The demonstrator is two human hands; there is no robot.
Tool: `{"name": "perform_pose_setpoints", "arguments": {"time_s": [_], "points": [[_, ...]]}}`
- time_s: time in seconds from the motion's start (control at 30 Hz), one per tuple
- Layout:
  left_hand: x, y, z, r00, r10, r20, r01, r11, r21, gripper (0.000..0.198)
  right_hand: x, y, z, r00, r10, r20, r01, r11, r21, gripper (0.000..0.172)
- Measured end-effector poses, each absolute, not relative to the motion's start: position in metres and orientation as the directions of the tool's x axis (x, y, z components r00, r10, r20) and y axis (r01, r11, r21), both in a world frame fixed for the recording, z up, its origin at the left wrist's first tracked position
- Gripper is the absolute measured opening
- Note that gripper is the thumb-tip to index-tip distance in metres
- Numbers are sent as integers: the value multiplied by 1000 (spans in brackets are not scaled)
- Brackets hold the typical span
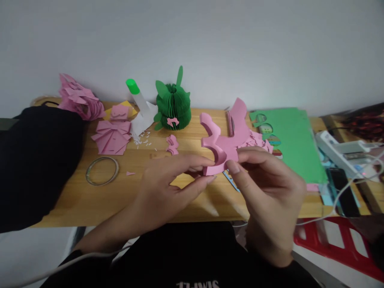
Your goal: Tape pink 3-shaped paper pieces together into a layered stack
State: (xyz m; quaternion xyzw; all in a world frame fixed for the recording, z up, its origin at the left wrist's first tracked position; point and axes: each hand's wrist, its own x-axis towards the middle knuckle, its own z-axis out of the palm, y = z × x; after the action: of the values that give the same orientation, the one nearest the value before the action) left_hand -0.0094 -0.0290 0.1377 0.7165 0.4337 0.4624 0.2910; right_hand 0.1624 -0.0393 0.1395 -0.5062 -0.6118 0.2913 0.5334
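Above the front of the wooden table, both hands hold a thick curvy pink paper cut-out (pixel 240 138), which looks like several layers stacked together. The fingers and thumb of my left hand (pixel 168 184) pinch the lower left end of its curved arm. My right hand (pixel 267 184) grips the lower right part between thumb and fingers. Behind the cut-out lie pink paper scraps (pixel 256 140), partly hidden by it. A smaller curvy pink cut-out (pixel 172 145) rests on the table beyond my left hand. Part of a blue flat strip (pixel 231 182) shows beneath my hands.
A green honeycomb paper figure (pixel 174 106) stands near the wall, beside a glue stick (pixel 139 98). Pink folded paper pieces (pixel 112 136) and a tape ring (pixel 102 171) lie left. Rightward are green sheets (pixel 295 144), a phone (pixel 342 190) and a power strip (pixel 339 154).
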Motion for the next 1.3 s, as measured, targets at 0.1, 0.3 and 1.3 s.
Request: {"name": "perform_pose_setpoints", "arguments": {"time_s": [0.1, 0.3, 1.3], "points": [[-10, -30, 138, 187, 888, 421, 360, -461, 812, 11, 165, -39, 139, 103, 949, 299, 236, 269, -934, 9], [-10, -31, 139, 189, 890, 414, 356, -455, 816, 13, 168, -39, 137, 127, 956, 266, 153, 246, -957, 15], [-8, -32, 139, 207, 897, 390, 342, -439, 830, 15, 165, -43, 141, 53, 920, 389, 374, 343, -862, 19]]}}
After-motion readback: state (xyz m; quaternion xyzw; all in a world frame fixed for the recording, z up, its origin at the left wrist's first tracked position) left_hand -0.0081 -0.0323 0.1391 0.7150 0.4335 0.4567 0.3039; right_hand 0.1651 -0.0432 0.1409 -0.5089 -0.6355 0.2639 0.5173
